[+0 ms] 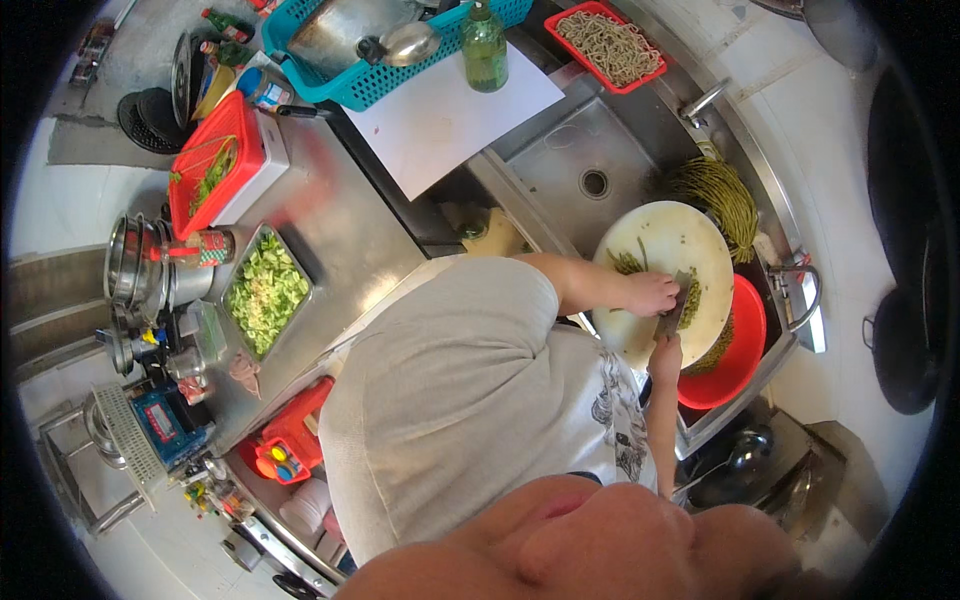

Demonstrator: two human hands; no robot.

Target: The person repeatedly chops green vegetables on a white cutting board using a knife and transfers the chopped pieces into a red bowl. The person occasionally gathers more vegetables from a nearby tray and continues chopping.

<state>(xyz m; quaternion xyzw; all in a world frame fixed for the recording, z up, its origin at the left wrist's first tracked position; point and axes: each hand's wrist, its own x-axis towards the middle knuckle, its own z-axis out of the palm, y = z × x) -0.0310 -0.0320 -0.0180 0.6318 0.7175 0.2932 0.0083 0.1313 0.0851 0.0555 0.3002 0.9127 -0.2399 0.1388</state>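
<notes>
My right hand grips the handle of a cleaver, its blade resting on a round white cutting board. Close against the blade, my left hand has its fingers curled down over long green beans, largely hiding them. Chopped bean pieces lie on the blade's other side. Partly under the board sits a red plastic basin with more chopped pieces in it. A bundle of uncut long beans lies in the sink beyond the board.
The board lies over a steel sink with a faucet. A red basket of noodle-like strands, a green bottle and a teal basket stand near the sink. On the steel counter is a tray of chopped green vegetables.
</notes>
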